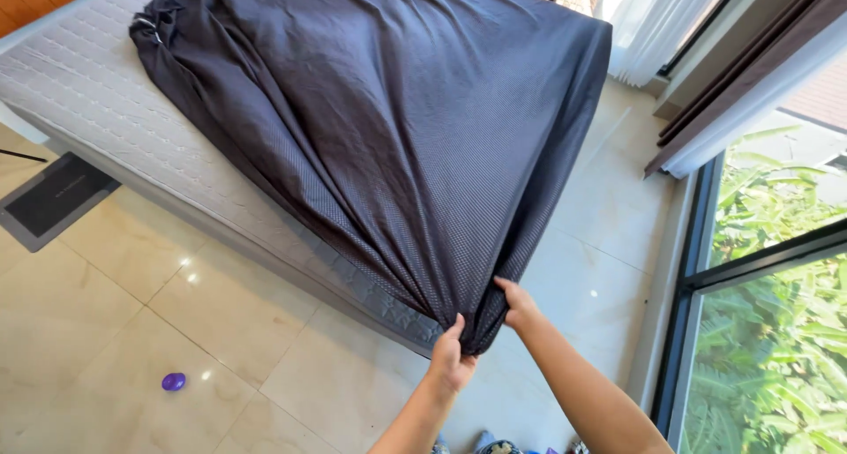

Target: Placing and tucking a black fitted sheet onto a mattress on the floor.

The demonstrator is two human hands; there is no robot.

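Both hands are being used at one gathered corner of a dark navy, finely textured fitted sheet [397,127]: the left hand [452,359] is being closed around the bunched fabric from below, and the right hand [517,304] is being clamped on it just beside. The sheet is being stretched over a white quilted mattress [79,83], above a glossy beige tiled floor [132,330] where a small purple object [174,382] is lying.
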